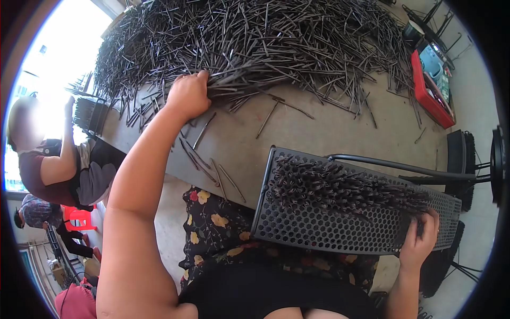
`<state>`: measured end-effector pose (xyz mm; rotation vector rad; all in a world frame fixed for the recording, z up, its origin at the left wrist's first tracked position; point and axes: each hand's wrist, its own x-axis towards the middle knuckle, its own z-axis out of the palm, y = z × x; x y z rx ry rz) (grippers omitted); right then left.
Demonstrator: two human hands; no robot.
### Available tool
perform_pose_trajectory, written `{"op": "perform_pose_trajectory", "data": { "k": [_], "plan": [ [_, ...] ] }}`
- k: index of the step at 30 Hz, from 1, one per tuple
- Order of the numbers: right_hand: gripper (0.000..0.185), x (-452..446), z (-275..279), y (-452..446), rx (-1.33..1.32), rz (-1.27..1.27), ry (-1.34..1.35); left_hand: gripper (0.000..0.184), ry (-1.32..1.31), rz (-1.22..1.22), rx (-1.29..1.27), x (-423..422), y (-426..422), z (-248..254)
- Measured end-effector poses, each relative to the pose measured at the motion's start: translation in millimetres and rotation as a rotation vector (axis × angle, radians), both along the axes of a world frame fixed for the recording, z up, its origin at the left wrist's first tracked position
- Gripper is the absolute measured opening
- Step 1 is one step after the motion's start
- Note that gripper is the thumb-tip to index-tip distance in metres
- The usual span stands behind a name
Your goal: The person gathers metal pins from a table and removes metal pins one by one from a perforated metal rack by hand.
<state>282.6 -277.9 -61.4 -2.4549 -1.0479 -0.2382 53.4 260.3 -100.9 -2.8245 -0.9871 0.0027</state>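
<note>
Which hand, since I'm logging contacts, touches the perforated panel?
The right hand, at the perforated panel's near edge beside the tufts; the left hand is away from it, at the pile of dark strips.

No readable text, labels, numbers or signs (any print too small)

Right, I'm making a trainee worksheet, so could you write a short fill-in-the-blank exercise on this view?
The hand at the pile of dark strips is the ____ one.
The right hand touches a dark panel perforated with many ____.
The tray right of the pile is ____.

Missing words: left; holes; red.
</note>
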Motion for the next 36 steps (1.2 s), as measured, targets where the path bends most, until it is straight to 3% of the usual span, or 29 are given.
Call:
{"op": "perform_pose_trajectory", "data": {
  "k": [4,8,9,12,16,21,23,24,26,30,33,36],
  "plan": [
    [0.015,-4,2,8,0.136,-0.071,-0.014,0.023,0.056,-0.108,0.160,-3,11,5],
    [0.014,-8,7,15,0.216,-0.078,-0.035,0.028,0.211,-0.165,0.201,9,23,51],
    [0.014,-5,6,11,0.218,-0.068,-0.030,0.028,0.311,-0.157,0.200,15,24,66],
    [0.014,-1,3,0,0.062,-0.009,0.035,0.023,0.208,-0.246,0.292,13,48,88],
    [0.013,-3,2,2,0.111,-0.008,-0.022,0.033,-0.080,0.045,0.065,3,53,108],
    [0.014,1,-3,-5,0.124,-0.001,-0.103,0.043,-0.078,0.098,-0.153,-36,64,55],
    [0.019,1,-7,-5,0.134,-0.023,-0.133,0.053,-0.106,-0.019,-0.176,-53,75,23],
    [0.019,-2,-8,-4,0.117,-0.027,-0.119,0.073,-0.076,0.010,-0.260,-58,72,13],
    [0.026,-4,-6,-1,0.160,-0.061,-0.089,0.085,-0.071,0.095,-0.371,-66,68,-3],
    [0.034,-1,-7,-2,0.177,-0.049,-0.057,0.137,-0.099,0.077,-0.556,-77,61,11],
    [0.038,-5,-9,4,0.327,-0.114,-0.156,0.142,0.110,0.108,-0.340,-80,47,17],
    [0.039,-2,-7,-2,0.201,-0.102,-0.130,0.142,0.242,0.114,-0.343,-73,48,18]
  ]
}}
